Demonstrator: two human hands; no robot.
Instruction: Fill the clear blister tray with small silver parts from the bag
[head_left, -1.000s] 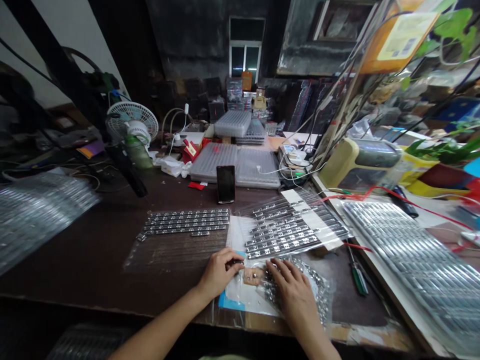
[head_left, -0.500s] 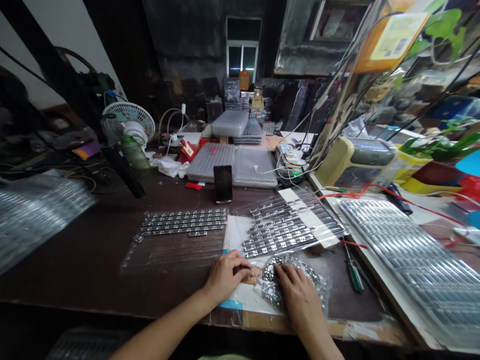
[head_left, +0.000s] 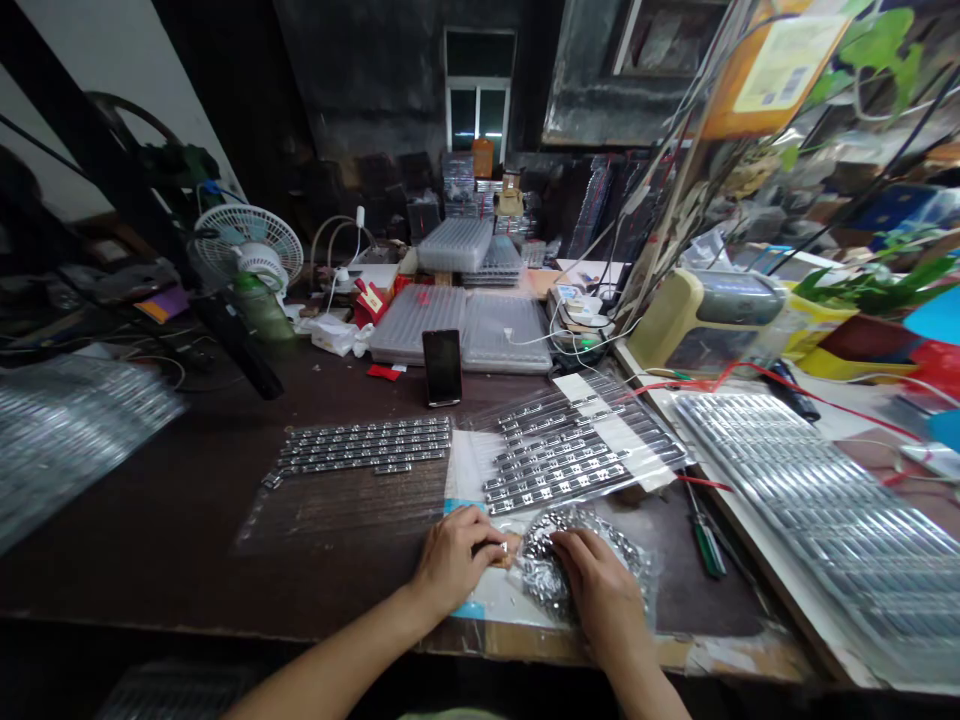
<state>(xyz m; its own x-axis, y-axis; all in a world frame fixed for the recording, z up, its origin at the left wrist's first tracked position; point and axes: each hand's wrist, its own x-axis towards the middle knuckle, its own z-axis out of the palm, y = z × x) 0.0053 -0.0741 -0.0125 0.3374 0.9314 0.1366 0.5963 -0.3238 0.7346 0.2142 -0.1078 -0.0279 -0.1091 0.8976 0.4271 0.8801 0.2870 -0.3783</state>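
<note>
The left hand sits curled at a tan pad, its fingers pinched close; whether they hold anything, I cannot tell. The right hand lies open, spread over a heap of metal parts in a clear bag. A hard press or slip could spill that heap across the worktop — or jog the metal strips just beside it out of line.

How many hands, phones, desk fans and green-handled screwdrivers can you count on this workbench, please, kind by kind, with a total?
Hands: 2 (left hand, right hand)
Phones: 1 (smartphone)
Desk fans: 1 (white desk fan)
Green-handled screwdrivers: 1 (screwdriver)
Total: 5
</note>
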